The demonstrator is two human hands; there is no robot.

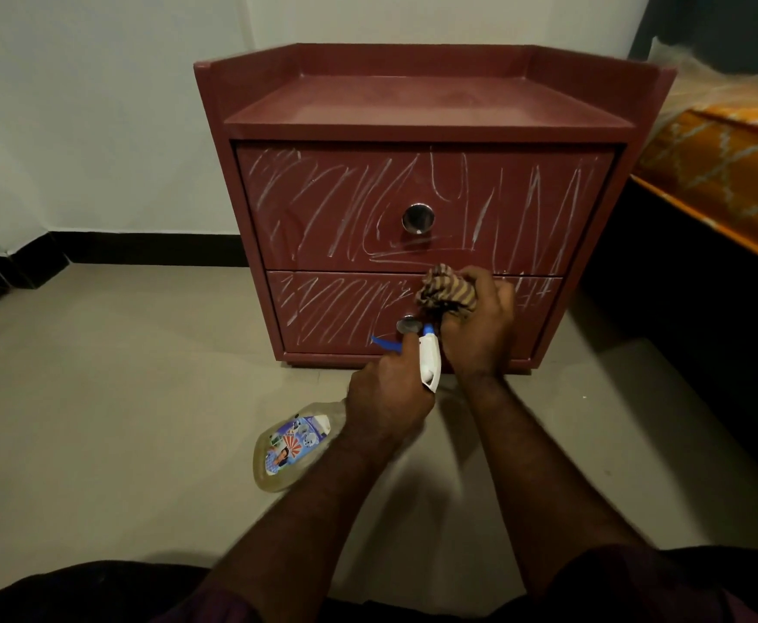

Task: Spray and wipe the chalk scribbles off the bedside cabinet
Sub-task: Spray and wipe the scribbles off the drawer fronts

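Note:
A dark red bedside cabinet (426,123) with two drawers stands on the floor in front of me. White chalk scribbles (323,204) cover both drawer fronts. My left hand (386,397) grips the neck of a spray bottle (291,447), which is tilted with its body low to the left and its white head with blue trigger near the lower drawer's knob (407,325). My right hand (480,326) holds a bunched striped cloth (446,290) against the lower drawer, just right of the knob.
A bed with an orange patterned cover (728,173) stands close on the right, its dark side beside the cabinet. A white wall with black skirting (143,249) runs behind. Beige floor (120,397) spreads to the left and front. My dark-clothed knees fill the bottom edge.

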